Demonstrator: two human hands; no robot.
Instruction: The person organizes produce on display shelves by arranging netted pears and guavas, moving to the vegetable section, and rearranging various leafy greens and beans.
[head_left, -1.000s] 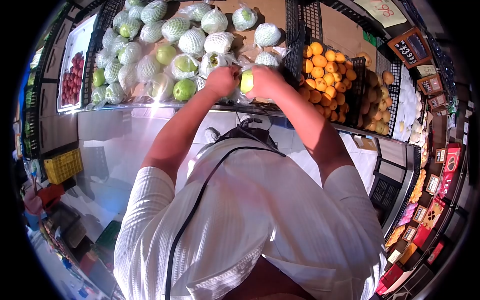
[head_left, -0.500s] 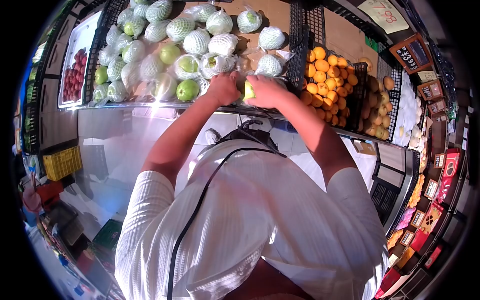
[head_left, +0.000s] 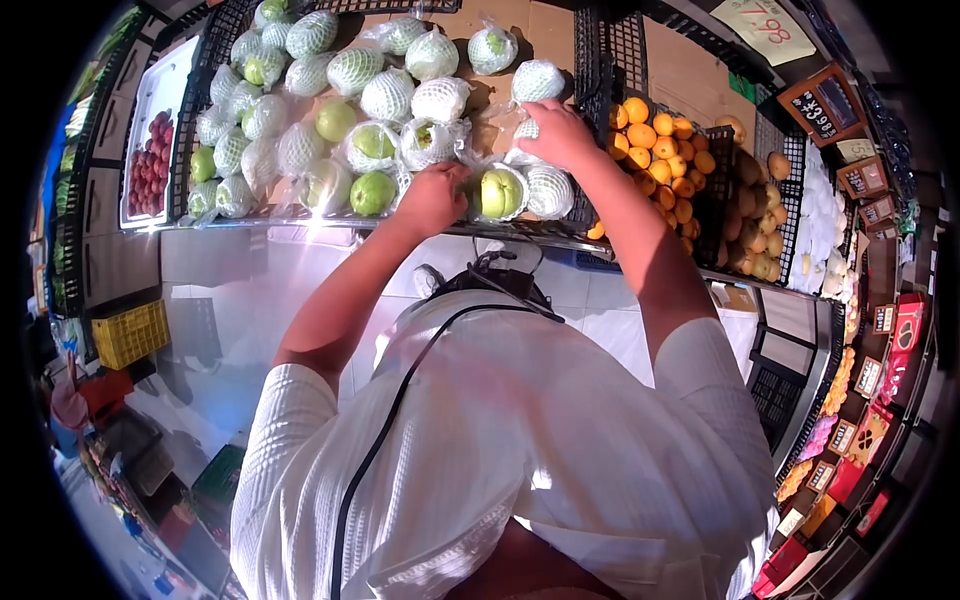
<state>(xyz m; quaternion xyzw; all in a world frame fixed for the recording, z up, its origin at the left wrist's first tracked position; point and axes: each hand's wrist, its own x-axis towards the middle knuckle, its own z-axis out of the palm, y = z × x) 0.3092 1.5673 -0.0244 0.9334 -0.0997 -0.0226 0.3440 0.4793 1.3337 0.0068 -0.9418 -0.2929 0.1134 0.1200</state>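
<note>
Green fruits, many in white foam nets and clear wrap, lie on a cardboard-lined display. My left hand [head_left: 432,199] rests at the display's front edge, just left of a green fruit [head_left: 498,194] in an opened foam net; its fingers are curled, and what they hold, if anything, is hidden. My right hand [head_left: 561,134] reaches farther in, its fingers on a net-wrapped fruit [head_left: 526,131] that it partly covers. Another wrapped fruit [head_left: 538,82] lies just beyond that hand, and one more [head_left: 549,192] sits below it, right of the green fruit.
Orange fruits [head_left: 663,150] fill a black crate on the right, with brown-yellow fruits [head_left: 760,225] past them. Red fruits [head_left: 151,165] lie in a white tray at the left. Price signs [head_left: 822,105] stand at the upper right. A yellow crate [head_left: 131,334] is at the lower left.
My right hand has left the green fruit near the edge and moved up and right to a wrapped fruit. My left hand has shifted slightly down, and the green fruit now shows fully in its net.
</note>
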